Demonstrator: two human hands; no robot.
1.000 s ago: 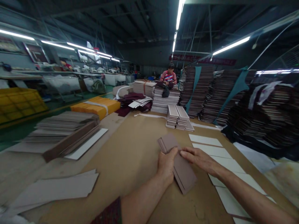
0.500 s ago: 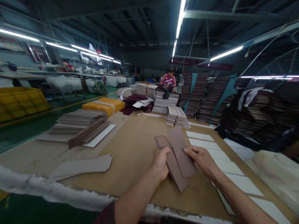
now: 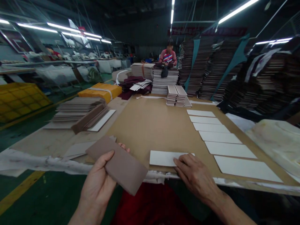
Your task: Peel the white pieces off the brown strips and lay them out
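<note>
In my left hand (image 3: 103,175) is a small stack of brown rectangular pieces (image 3: 119,162), thumb on top, held tilted above the table's front edge. My right hand (image 3: 194,172) has its fingers closed on the right part of a white rectangular piece (image 3: 161,157), which lies at the front edge of the brown table (image 3: 150,125). To the right, several white pieces (image 3: 231,149) lie flat in a column running away from me. Grey-brown loose pieces (image 3: 78,149) lie beyond my left hand, partly hidden by the brown stack.
Piles of brown pieces (image 3: 75,109) and a yellow bundle (image 3: 100,90) stand at the left. Small stacks (image 3: 176,93) stand at the table's far side. Behind them a person (image 3: 168,57) sits among tall stacks (image 3: 211,67). A pale cloth bundle (image 3: 276,140) lies at the right.
My hands have moved apart. The left has carried the brown pieces left; the right has let go of its brown piece and now holds a white one at the front edge. The view has tilted down.
</note>
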